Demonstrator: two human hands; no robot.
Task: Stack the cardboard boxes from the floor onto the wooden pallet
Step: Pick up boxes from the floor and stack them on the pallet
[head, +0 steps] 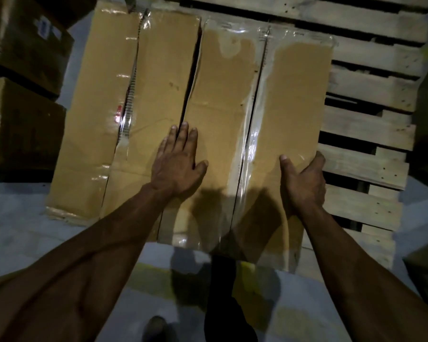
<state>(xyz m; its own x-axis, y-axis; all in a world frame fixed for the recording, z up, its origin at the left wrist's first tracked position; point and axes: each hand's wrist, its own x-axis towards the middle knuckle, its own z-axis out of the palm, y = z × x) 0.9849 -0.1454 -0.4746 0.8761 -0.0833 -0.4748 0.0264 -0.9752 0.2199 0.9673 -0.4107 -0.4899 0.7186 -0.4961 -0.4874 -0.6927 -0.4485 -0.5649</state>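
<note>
Two cardboard boxes lie side by side on the wooden pallet (371,124), their long edges touching or nearly so; a dark narrow seam runs between them. The right box (252,114) is sealed with wide clear tape along its middle joint and across its far end; the left box (124,114) carries a strip of tape along its own joint, with a small red mark beside it. The person's left hand (177,164) lies flat on top of the right box near the seam, fingers straight and close together, thumb spread out to the side; the fingertips reach the gap between the boxes. The right hand (304,178) grips the right edge of the same box, thumb on the top face and fingers curled down over the side, where they pass out of sight. Bare pallet slats show to the right and beyond; more boxes (22,70) stand stacked on the pale floor (15,218) at the left; a dark shoe (153,327) shows at the bottom.
</note>
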